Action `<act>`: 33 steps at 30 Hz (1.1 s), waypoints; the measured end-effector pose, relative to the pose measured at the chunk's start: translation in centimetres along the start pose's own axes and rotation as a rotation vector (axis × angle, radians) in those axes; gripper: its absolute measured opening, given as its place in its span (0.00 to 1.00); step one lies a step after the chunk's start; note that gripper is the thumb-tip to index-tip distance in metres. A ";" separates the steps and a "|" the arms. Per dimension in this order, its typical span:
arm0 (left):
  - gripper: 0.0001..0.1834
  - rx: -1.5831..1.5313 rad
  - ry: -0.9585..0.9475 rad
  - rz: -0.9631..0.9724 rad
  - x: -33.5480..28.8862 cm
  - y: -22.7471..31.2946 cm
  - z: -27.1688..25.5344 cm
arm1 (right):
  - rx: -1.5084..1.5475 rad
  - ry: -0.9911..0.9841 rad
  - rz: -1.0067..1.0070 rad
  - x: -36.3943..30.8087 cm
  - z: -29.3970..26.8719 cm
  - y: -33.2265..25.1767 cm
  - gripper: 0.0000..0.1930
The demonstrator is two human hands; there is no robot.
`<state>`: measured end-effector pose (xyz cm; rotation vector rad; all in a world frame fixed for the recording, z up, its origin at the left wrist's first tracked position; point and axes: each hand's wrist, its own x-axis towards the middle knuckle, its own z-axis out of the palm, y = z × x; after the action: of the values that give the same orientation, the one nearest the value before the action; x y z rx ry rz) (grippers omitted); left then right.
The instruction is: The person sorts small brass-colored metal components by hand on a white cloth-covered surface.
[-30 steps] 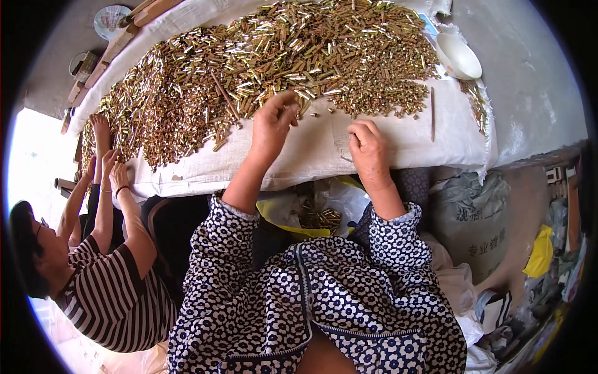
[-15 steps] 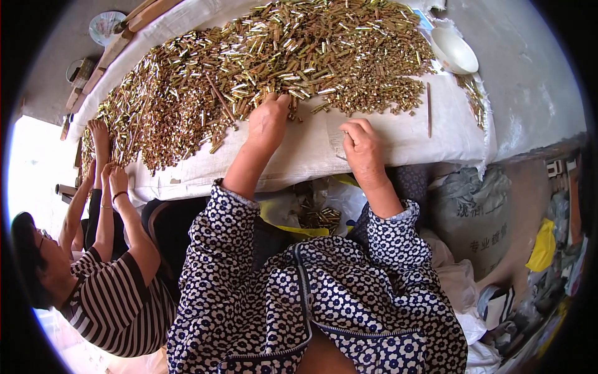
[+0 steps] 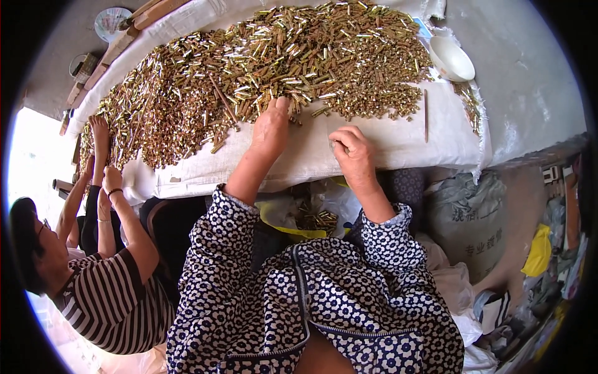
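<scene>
Two bare hands work over a table spread with white cloth (image 3: 448, 146) and heaped with small, shiny, gold-coloured metal tubes (image 3: 280, 56). The left hand (image 3: 271, 131) reaches to the near edge of the heap, back of the hand up, its visible fingers side by side and pointing down into the pieces. Its fingertips are hidden, so I cannot tell whether they grip a tube. The right hand (image 3: 354, 153) is apart from it, above the bare strip of cloth nearer the person, fingers curled in and drawn together; whether anything small is pinched there cannot be made out.

The tubes cover the far side of the table. Longer ones lie in the middle, with shorter pieces massed to the left and right. One thin brown rod (image 3: 223, 98) rests on the heap left of the left hand; another brown stick (image 3: 426, 115) lies on the cloth to the right. Near the right end of the table is a white bowl (image 3: 451, 60).

Below the table edge, a yellow-edged bag (image 3: 283, 230) holds more metal pieces. The person wears a navy-and-white flowered jacket (image 3: 218, 249). At the left, a co-worker in a striped shirt (image 3: 112, 299) reaches toward the same table.
</scene>
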<state>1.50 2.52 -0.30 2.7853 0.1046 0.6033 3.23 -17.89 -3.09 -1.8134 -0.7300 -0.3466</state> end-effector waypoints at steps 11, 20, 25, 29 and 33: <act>0.05 -1.431 -0.120 -0.548 -4.5 3.0 -2.7 | 0.503 -0.146 0.383 -0.5 0.2 -2.2 0.06; 0.04 -1.582 -0.122 -0.591 -6.0 3.9 -2.5 | 0.675 -0.174 0.477 -1.1 0.2 -3.0 0.06; 0.04 -1.604 -0.111 -0.585 -6.4 4.0 -2.4 | 0.648 -0.174 0.475 -1.3 0.4 -2.9 0.06; 0.04 -1.597 -0.092 -0.548 -6.5 4.0 -2.1 | 0.586 -0.182 0.451 -1.3 0.3 -3.0 0.05; 0.04 -1.602 -0.074 -0.527 -6.6 4.2 -2.1 | 0.611 -0.148 0.414 -1.6 0.6 -2.5 0.05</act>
<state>-5.32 -1.83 0.18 1.1408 0.2043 0.2109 0.36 -17.30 -2.28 -1.3604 -0.4712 0.2668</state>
